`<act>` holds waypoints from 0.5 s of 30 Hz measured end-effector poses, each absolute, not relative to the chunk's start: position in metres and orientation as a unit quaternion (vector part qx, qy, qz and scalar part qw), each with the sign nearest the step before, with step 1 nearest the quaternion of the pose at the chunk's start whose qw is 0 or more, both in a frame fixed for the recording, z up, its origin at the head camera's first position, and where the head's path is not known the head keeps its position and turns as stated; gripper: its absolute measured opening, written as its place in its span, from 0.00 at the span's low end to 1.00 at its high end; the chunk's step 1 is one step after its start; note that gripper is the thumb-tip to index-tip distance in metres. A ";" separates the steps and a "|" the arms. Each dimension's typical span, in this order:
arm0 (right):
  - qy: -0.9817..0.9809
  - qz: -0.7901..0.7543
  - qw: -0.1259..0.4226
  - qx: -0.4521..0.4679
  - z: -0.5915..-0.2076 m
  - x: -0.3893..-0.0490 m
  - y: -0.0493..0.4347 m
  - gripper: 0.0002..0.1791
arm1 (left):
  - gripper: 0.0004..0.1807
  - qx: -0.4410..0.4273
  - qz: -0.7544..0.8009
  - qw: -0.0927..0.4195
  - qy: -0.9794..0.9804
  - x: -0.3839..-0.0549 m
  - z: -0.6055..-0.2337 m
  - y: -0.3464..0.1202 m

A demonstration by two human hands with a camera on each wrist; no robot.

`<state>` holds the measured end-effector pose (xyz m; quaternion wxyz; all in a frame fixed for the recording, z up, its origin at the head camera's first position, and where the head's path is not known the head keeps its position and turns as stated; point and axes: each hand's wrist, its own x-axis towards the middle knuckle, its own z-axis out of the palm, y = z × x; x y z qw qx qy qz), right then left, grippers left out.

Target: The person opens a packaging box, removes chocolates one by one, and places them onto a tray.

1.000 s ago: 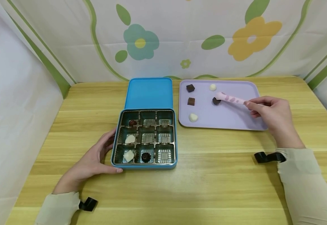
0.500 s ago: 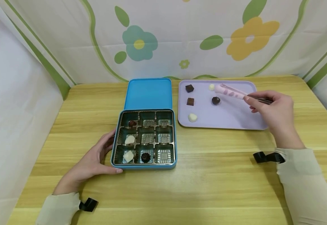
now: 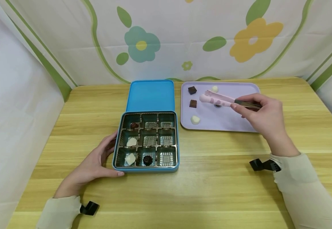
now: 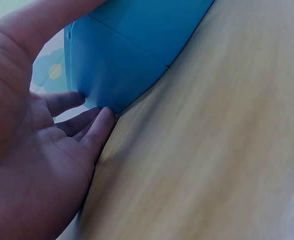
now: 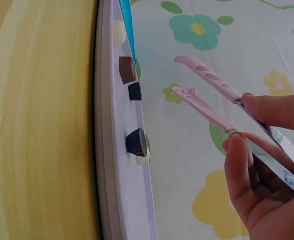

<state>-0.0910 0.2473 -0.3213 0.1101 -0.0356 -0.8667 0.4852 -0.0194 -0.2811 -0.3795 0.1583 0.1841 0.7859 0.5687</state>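
Observation:
My left hand (image 3: 90, 167) holds the near left corner of a blue tin (image 3: 151, 170), thumb along the front and fingertips against the left wall. Inside, a gold insert (image 3: 150, 140) has several compartments. A reddish-brown chocolate (image 3: 134, 125), two white chocolates (image 3: 131, 142) and a dark chocolate (image 3: 147, 160) lie in separate ones. My right hand (image 3: 264, 116) pinches pink-tipped metal tongs (image 5: 204, 111) over the lilac tray (image 3: 231, 124). Their tips are spread with nothing between them. Below them, a dark fluted chocolate (image 5: 135, 142) is partly hidden in the head view.
Also on the tray are a dark chocolate (image 3: 192, 90), a brown square chocolate (image 3: 193, 103), a white chocolate (image 3: 195, 120) and a small white chocolate (image 3: 214, 89). Behind the tin lies its blue lid (image 3: 150, 95). A flowered cloth (image 3: 168, 41) hangs behind the table.
The tongs rose off the dark fluted chocolate, which stayed on the tray, and their arms spread. My right hand then moved left. The left hand and tin stayed put.

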 end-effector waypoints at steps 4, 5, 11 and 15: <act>-0.866 0.487 0.106 -0.035 -0.323 -0.090 0.245 0.19 | 0.71 0.187 0.569 0.158 0.785 -0.019 -0.380 -0.281; -0.866 0.488 0.105 -0.034 -0.324 -0.090 0.245 0.19 | 0.71 0.187 0.568 0.159 0.785 -0.019 -0.380 -0.280; -0.868 0.488 0.096 -0.010 -0.324 -0.088 0.234 0.17 | 0.71 0.189 0.569 0.156 0.785 -0.020 -0.379 -0.279; -0.857 0.508 0.081 0.030 -0.325 -0.084 0.220 0.15 | 0.70 0.192 0.570 0.153 0.784 -0.020 -0.378 -0.280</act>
